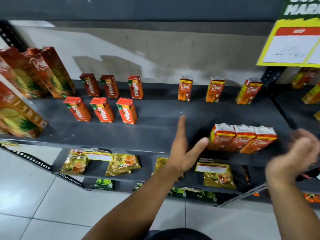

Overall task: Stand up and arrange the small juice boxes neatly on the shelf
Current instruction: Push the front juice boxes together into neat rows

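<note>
Three small orange Real juice boxes (242,138) stand pressed side by side near the front edge of the dark shelf (155,132). My left hand (185,146) is open, fingers straight, its thumb touching the leftmost box. My right hand (294,155) is blurred, open, just right of the row and holding nothing. Three more Real boxes (215,90) stand apart along the back. Several red Maaza boxes (103,99) stand upright in two rows at the left.
Tall Real pineapple cartons (26,87) fill the shelf's left end. A yellow price sign (292,42) hangs at the upper right. Lower shelves hold gold tea packets (121,163). A black perforated upright (273,75) bounds the shelf on the right. Tiled floor lies below.
</note>
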Tool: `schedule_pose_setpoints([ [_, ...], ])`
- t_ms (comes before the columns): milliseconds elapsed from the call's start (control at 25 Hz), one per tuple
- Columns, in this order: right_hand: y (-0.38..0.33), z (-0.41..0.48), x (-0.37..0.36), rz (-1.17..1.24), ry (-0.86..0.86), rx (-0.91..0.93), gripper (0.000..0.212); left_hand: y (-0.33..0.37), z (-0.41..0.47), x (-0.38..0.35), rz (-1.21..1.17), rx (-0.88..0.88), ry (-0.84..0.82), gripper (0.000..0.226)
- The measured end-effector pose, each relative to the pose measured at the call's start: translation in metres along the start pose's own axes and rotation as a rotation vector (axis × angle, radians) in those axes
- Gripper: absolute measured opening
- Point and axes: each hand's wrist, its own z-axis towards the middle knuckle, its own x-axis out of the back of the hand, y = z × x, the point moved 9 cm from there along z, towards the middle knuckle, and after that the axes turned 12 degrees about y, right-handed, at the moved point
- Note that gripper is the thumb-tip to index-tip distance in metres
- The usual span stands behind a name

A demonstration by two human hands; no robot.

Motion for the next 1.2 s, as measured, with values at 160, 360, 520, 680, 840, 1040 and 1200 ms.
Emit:
schedule_pose_setpoints([
  [160, -0.036, -0.11, -0.078, -0.042, -0.481, 0.236, 0.025, -0.021, -0.005, 0.21, 0.033, -0.179, 0.696, 0.085],
  [360, -0.02, -0.212, -0.238, -0.019, -0.602, -0.208, 0.044, -0.061, 0.086, 0.4, -0.145, 0.147, 0.952, 0.063],
  [520, 0.033, -0.26, -0.319, -0.063, -0.521, -0.642, 0.056, -0.083, 0.143, 0.4, -0.33, 0.247, 0.67, 0.053],
  [680, 0.054, -0.294, -0.343, -0.034, -0.415, -0.805, 0.049, -0.092, 0.149, 0.365, -0.317, 0.387, 0.468, 0.048],
  [840, 0.06, -0.318, -0.357, -0.019, -0.409, -0.838, 0.047, -0.086, 0.138, 0.337, -0.305, 0.379, 0.414, 0.03],
  [1040, 0.061, -0.329, -0.363, 0.034, -0.418, -0.86, 0.045, -0.092, 0.14, 0.328, -0.321, 0.408, 0.317, 0.035],
  [1200, 0.061, -0.329, -0.362, 0.029, -0.382, -0.884, 0.033, -0.096, 0.141, 0.328, -0.269, 0.435, 0.283, 0.039],
])
